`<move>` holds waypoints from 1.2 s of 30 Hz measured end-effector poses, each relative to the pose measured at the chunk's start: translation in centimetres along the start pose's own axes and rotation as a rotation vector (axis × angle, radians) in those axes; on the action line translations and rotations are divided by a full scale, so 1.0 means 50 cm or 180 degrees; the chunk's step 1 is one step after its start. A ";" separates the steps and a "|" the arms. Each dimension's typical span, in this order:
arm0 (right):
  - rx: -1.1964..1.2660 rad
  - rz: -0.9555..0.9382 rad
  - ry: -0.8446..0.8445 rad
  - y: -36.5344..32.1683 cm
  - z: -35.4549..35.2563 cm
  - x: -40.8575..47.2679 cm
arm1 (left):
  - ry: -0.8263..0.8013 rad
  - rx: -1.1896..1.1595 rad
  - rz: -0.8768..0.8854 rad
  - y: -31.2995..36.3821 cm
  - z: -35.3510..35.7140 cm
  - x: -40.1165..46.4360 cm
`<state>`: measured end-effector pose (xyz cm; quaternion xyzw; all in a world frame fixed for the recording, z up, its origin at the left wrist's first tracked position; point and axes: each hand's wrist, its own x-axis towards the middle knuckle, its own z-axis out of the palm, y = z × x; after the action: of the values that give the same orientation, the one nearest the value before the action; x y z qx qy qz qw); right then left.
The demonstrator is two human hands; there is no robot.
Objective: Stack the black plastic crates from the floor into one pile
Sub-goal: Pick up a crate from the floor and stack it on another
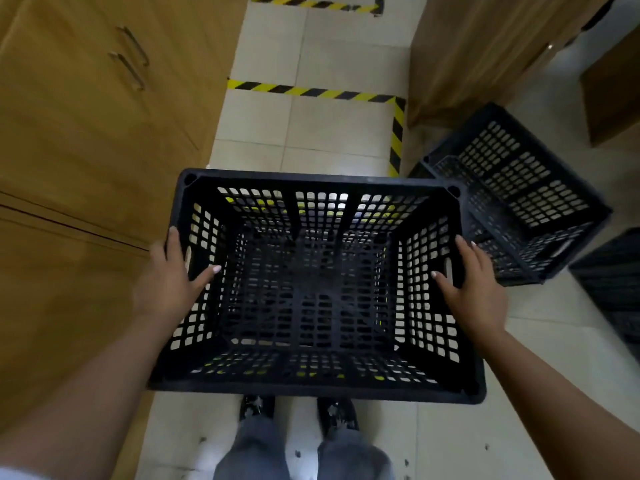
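A black perforated plastic crate (311, 292) is held up in front of me, its open top facing me. My left hand (169, 282) grips its left rim, thumb inside the wall. My right hand (474, 289) grips the right rim the same way. A second black crate (519, 199) lies tipped on the floor to the right, overlapping another crate under it. The edge of one more dark crate (616, 289) shows at the far right.
Wooden cabinets (86, 133) line the left side and a wooden unit (485, 50) stands at the back right. Yellow-black tape (311, 92) marks the tiled floor (311, 133) ahead. My feet (298, 410) are below the held crate.
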<state>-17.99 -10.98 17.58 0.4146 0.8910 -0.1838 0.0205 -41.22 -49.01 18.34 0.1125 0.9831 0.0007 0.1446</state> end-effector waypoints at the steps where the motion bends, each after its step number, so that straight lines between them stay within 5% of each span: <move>1: -0.0031 0.0004 -0.0010 -0.002 0.000 -0.006 | -0.0017 -0.0016 0.0003 -0.002 0.002 0.000; 14: 0.0177 0.0479 -0.0008 -0.015 0.021 -0.082 | -0.0238 -0.1012 -0.0319 -0.013 0.001 -0.031; 36: 0.0092 0.0605 0.0100 -0.088 0.053 -0.064 | -0.0327 -0.0466 -0.0103 -0.030 -0.019 0.082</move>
<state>-19.48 -16.83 17.11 0.5003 0.8451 -0.1874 0.0178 -45.64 -49.51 18.05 0.0857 0.9733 0.0644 0.2027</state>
